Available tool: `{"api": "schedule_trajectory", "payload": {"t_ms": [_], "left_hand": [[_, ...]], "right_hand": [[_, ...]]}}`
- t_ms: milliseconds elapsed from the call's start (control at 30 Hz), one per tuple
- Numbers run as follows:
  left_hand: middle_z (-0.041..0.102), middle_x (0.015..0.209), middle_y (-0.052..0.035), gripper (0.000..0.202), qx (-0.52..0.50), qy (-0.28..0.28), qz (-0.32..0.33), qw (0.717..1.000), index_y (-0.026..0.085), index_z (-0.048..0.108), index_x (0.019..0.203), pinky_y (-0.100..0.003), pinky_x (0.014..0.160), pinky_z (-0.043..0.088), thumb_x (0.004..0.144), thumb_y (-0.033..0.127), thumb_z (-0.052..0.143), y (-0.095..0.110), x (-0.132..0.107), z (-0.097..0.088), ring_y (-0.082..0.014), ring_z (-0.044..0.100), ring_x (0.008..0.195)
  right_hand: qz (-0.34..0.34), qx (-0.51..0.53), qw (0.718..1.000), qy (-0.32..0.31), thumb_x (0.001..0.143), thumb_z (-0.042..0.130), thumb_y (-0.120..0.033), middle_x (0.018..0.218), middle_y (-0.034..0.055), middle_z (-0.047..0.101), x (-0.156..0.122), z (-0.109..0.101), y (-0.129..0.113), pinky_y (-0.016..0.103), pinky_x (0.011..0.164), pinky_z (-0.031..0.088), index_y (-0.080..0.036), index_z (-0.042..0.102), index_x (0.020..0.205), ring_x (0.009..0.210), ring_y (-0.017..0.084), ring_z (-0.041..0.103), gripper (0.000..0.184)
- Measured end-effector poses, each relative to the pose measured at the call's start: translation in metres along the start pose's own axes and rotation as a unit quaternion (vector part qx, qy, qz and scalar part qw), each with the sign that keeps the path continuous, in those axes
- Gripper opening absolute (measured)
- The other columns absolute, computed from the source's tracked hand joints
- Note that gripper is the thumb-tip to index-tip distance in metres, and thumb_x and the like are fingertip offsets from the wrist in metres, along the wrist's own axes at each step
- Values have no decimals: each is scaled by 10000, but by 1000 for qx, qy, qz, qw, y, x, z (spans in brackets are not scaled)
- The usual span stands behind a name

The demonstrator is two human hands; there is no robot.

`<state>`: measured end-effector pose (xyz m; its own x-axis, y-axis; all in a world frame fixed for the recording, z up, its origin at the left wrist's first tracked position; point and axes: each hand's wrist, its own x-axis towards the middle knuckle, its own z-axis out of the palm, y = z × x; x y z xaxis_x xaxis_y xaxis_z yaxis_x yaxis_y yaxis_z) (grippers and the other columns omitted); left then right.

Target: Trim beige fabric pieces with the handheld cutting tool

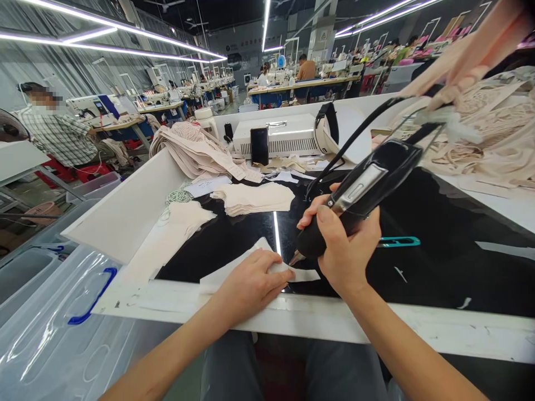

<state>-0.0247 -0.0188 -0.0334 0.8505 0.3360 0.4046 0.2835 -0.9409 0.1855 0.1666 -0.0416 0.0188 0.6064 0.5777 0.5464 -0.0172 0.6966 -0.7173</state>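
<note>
My right hand (349, 245) is wrapped around a black corded electric hand tool (368, 184) with a silver strip on its side. The tool tilts down to the left, and its small pointed metal tip is at the white fabric piece (221, 274). My left hand (253, 284) lies on that fabric with its fingers extended, pressing it to the glossy black table surface (438, 273). Part of the fabric is hidden under this hand. A narrow end of it shows between the two hands. Behind them sits a stack of cream fabric pieces (254, 197).
Turquoise thread snips (399, 241) lie right of my right hand. Further back are a white vented box (276, 136), a phone (259, 146) and fabric heaps (192, 147). A white side panel (121, 206) borders the left. Clear plastic bins (62, 317) stand beside it. A person (54, 128) sits far left.
</note>
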Motion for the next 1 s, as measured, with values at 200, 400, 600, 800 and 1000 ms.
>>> {"api": "schedule_trajectory", "payload": {"t_ms": [200, 400, 600, 800, 1000], "left_hand": [[722, 1293, -132, 280, -23, -4, -13, 1000, 222, 788, 1335, -387, 1009, 644, 1191, 262, 550, 0, 1, 2, -249, 719, 1139], [728, 1286, -144, 288, -45, -7, -20, 999, 217, 804, 1336, -400, 1028, 645, 1187, 276, 566, -1, 0, 3, -260, 725, 1147], [771, 1280, -119, 297, -93, 12, -57, 994, 194, 803, 1316, -372, 1072, 635, 1197, 267, 541, -16, -3, -7, -236, 745, 1180], [785, 1252, -88, 269, -59, 1, -102, 993, 203, 818, 1218, -382, 1083, 635, 1180, 229, 552, -34, 9, -13, -226, 749, 1183], [789, 1222, -77, 111, -38, -76, -37, 996, 194, 765, 1039, -374, 1152, 573, 1121, 216, 693, -31, 29, 1, -217, 753, 1169]], "right_hand": [[11, -16, 1000, -4, 914, 903, -345, 862, -76, 763, -1, 2, 7, 270, 634, 637, -264, 645, 1055, 614, 104, 705, 305], [15, -18, 1000, 9, 865, 959, -428, 846, -77, 766, 5, -3, 5, 268, 622, 631, -267, 646, 1054, 601, 111, 705, 400], [0, -52, 999, -2, 876, 947, -498, 847, -73, 752, 9, -11, -2, 303, 643, 618, -269, 634, 1059, 615, 130, 700, 428], [6, -146, 989, -6, 850, 961, -525, 896, -41, 759, 19, -22, -6, 408, 795, 633, -280, 620, 1037, 722, 193, 722, 459], [-87, -208, 971, 74, 753, 995, -542, 1410, 46, 715, 15, -59, -13, 667, 1225, 531, -442, 667, 1441, 1370, 378, 693, 769]]}}
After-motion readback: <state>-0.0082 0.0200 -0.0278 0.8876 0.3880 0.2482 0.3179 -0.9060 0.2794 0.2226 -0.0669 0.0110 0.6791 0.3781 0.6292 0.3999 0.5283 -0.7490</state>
